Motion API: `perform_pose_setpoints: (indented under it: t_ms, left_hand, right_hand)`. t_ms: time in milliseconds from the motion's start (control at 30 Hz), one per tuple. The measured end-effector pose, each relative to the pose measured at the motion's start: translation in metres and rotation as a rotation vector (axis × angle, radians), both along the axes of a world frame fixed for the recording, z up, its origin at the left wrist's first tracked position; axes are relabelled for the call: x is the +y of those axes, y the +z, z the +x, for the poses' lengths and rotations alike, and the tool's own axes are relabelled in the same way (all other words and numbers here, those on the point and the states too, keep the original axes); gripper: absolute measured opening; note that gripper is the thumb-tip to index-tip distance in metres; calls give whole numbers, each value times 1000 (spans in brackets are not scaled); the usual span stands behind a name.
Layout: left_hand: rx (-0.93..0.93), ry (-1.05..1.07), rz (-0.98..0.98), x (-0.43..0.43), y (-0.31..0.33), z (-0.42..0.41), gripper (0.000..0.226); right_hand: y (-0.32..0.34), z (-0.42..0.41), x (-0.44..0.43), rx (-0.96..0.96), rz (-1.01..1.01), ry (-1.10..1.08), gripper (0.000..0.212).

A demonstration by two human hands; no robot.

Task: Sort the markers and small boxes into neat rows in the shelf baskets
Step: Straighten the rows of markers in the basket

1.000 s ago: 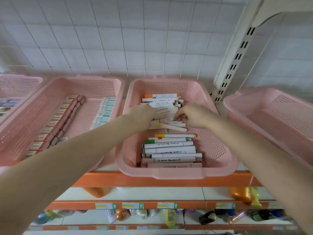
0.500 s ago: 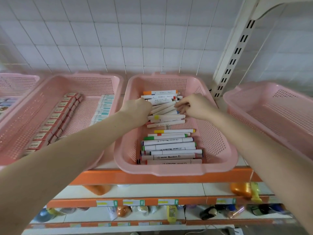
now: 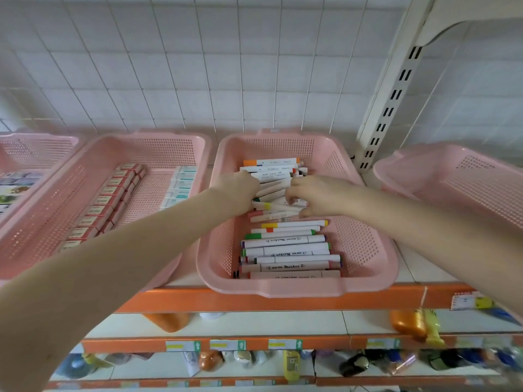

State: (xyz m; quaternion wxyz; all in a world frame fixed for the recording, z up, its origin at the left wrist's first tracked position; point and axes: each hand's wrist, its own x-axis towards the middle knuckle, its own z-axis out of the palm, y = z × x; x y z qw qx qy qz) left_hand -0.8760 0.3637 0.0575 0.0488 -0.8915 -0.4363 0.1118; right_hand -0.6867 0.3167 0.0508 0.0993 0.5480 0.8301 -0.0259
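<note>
A pink basket point(image 3: 368, 250) in the middle holds white markers. Several lie in a neat row point(image 3: 285, 250) at its front. A loose, slanted bunch of markers point(image 3: 273, 190) lies in the middle, with a few straight ones behind. My left hand point(image 3: 236, 193) grips the left ends of the loose bunch. My right hand point(image 3: 317, 198) has its curled fingers on the right ends of the same bunch. The pink basket to the left point(image 3: 70, 193) holds a row of small red boxes point(image 3: 104, 205) and a row of pale boxes point(image 3: 181, 185).
An empty pink basket point(image 3: 458, 182) stands at the right, and another with printed packs point(image 3: 17, 188) at the far left. A white slotted upright point(image 3: 387, 108) rises behind. The orange shelf edge point(image 3: 254, 302) runs in front, with bottles on lower shelves.
The view has tilted up a little. Both hands stay on the loose bunch in the middle of the basket; my right hand has moved slightly left and down over the markers.
</note>
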Motion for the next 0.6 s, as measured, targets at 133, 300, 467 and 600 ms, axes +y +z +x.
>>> perform_pose_setpoints:
  t_ms: [133,300,467,600]
  left_hand:
    - [-35,0,-33,-4,6,-2,20]
    - [-47,-35,-12,-4,4,-9,18]
    - [-95,-53,-116,0,14,-9,20]
    - [-267,-26,-144,3,38,-22,21]
  right_hand:
    - [-4,-17,10,-79,116,-3,62]
    - [-6,-25,17,-169,313,70,94]
    - [-11,-29,34,-139,-15,56,82]
    - [-15,-26,54,-150,-34,42,82]
